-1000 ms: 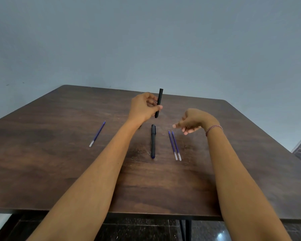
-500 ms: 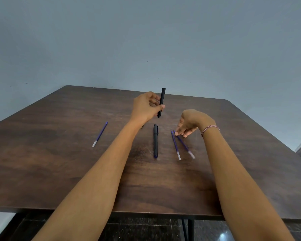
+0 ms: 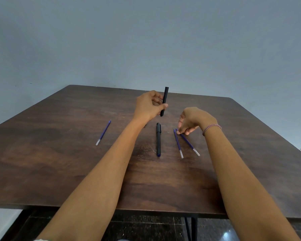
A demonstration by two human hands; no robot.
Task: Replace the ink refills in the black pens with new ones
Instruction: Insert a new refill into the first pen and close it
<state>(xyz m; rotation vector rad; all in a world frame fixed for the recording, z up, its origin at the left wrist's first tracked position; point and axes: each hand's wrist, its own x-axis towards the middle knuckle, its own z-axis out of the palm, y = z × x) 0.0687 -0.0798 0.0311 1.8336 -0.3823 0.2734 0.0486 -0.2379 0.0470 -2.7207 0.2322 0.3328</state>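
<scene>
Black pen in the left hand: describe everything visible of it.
The black pen is a slim tube, matte and plastic-looking, with a flat top end. The left hand holds it near upright, top tilted slightly right, thumb across its middle and fingers curled behind. It hangs clear of the table, near the far end of the other pen. No cap, tip or refill can be made out.
</scene>
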